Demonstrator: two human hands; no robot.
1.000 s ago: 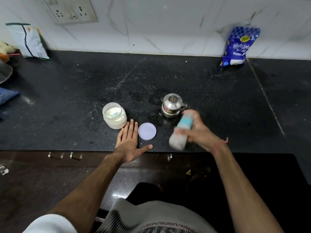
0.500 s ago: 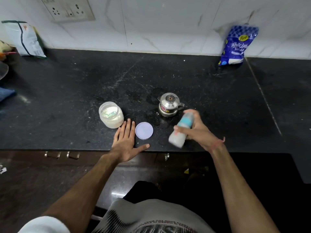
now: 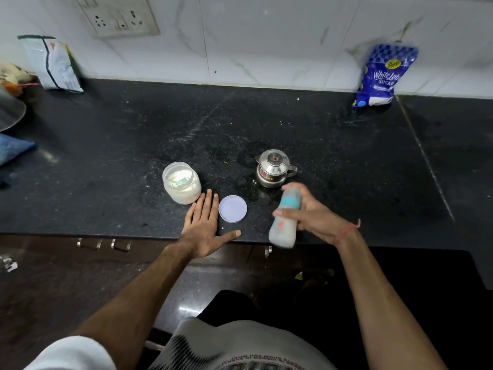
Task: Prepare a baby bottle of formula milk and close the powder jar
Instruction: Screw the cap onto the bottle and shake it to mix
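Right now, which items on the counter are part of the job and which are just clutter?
In the job: baby bottle in right hand, open powder jar, jar lid, steel pot, left hand.
Lying about: sugar bag, white packet, blue cloth.

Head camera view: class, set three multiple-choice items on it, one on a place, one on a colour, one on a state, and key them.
1. Where does the jar lid lie?
A. on the jar
B. on the counter beside the left hand
C. by the sugar bag

2. What colour is the bottle's band?
A. red
B. teal
C. yellow

3. How is the powder jar?
A. open
B. closed
C. tipped over

Key: B, the jar lid lies flat right of the left hand; B, the baby bottle, gripped by the right hand, shows teal; A, the powder jar stands lidless.
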